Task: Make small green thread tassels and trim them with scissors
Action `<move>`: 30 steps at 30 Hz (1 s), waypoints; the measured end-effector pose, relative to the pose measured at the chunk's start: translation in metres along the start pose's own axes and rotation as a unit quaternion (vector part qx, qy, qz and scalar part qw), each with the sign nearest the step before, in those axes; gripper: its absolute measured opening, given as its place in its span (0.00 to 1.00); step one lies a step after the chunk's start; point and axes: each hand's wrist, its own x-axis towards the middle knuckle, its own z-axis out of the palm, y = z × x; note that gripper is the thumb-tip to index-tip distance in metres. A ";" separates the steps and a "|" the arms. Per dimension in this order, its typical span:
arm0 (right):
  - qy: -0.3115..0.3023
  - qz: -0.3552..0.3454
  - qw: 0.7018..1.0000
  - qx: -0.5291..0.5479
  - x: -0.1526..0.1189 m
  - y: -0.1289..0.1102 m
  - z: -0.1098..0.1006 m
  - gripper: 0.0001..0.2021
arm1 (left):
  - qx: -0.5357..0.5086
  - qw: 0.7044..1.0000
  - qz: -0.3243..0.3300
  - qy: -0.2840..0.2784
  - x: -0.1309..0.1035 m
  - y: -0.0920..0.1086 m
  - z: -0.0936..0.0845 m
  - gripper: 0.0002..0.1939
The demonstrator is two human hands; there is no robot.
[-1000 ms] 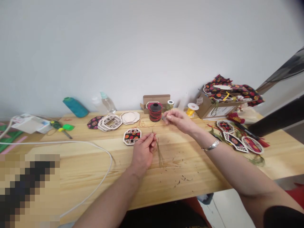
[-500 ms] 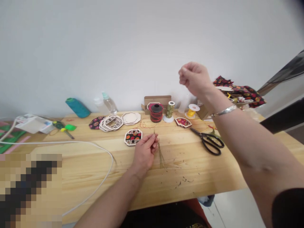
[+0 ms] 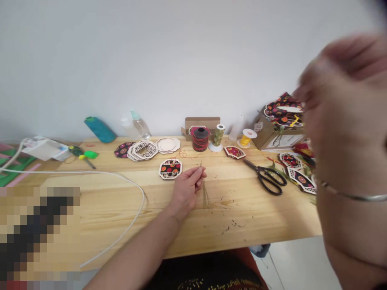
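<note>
My left hand (image 3: pixel 186 189) rests over the middle of the wooden table, thumb and fingers pinched on a tassel of thin olive threads (image 3: pixel 206 196). Its strands hang below the fingers, and a short tip sticks up above them. High on the right and close to the camera, my right hand (image 3: pixel 347 80) is raised with curled fingers pressed together. It is blurred; any thread in its pinch is too fine to see. Just left of my left hand lies a patterned fabric piece in a pale fretwork frame (image 3: pixel 170 169). Black-handled scissors (image 3: pixel 269 181) lie to the right.
Along the wall stand a dark spool with red cord (image 3: pixel 200 141), an olive thread spool (image 3: pixel 219 136) and a yellow spool (image 3: pixel 247 137). Stacked pale frames (image 3: pixel 143 150) lie left. A box of fabric pieces (image 3: pixel 276 133) sits right. A white cable (image 3: pixel 133 183) loops across the table.
My right hand has swung to the right and nearer the camera. My left hand keeps its pinch on the tassel. The view has turned slightly, showing the box and more framed pieces on the right.
</note>
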 end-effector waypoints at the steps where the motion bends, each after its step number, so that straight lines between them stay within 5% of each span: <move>1: -0.006 0.003 1.000 -0.031 -0.025 0.007 0.013 0.06 | 0.006 1.000 0.000 0.001 0.000 0.000 0.000 0.12; 6: -0.150 0.165 0.975 -0.007 -0.124 0.056 0.066 0.05 | 0.023 1.000 -0.013 0.011 -0.001 0.000 0.001 0.11; 9: -0.146 0.133 0.977 -0.079 -0.149 0.071 0.076 0.05 | 0.027 1.000 -0.012 0.003 0.000 0.000 0.000 0.11; 14: -0.170 0.047 0.972 -0.153 -0.164 0.071 0.074 0.05 | 0.035 0.999 -0.014 -0.005 -0.001 -0.001 0.000 0.09; 30: -0.228 0.044 0.957 -0.175 -0.176 0.076 0.071 0.06 | 0.029 0.999 -0.028 -0.005 -0.002 -0.001 0.002 0.12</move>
